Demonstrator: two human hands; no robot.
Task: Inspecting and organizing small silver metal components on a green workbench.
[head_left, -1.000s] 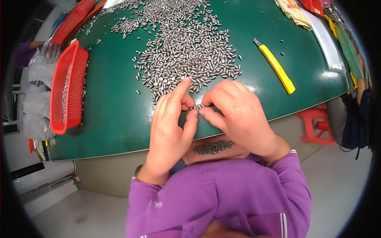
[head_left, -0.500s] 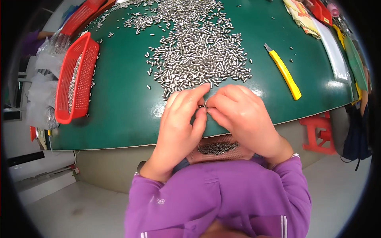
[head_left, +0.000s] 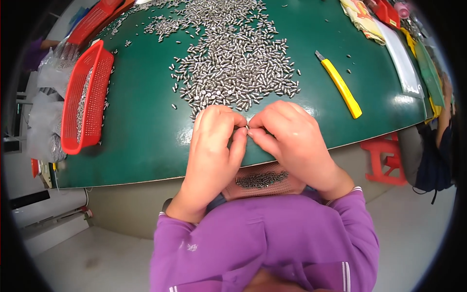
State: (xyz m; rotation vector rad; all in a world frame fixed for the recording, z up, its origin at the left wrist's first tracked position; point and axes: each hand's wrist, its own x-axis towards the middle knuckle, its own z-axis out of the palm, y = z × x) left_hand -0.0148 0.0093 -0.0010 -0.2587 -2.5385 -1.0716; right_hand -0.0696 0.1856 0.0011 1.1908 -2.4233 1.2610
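Observation:
My left hand (head_left: 212, 141) and my right hand (head_left: 290, 138) meet fingertip to fingertip above the near part of the green table (head_left: 138, 131). Between their pinched thumbs and forefingers sits a small metal piece (head_left: 247, 127), mostly covered by the fingers. Just beyond the hands spreads a large heap of small silvery metal pieces (head_left: 243, 68), each short with a narrowed end. Below the hands, at my lap, a pinkish mesh basket (head_left: 233, 191) holds more small, darker-looking metal pieces (head_left: 262, 180).
A red perforated basket (head_left: 99, 92) with metal pieces stands at the left, beside clear plastic bags (head_left: 41, 126). A yellow utility knife (head_left: 342, 90) lies on the right with its blade exposed. Cloth (head_left: 362, 22) lies far right; a red stool (head_left: 382, 160) stands beyond the table edge.
The fingertips have closed in on each other around the small piece, and my left forefinger has curled down. The whole view has shifted slightly.

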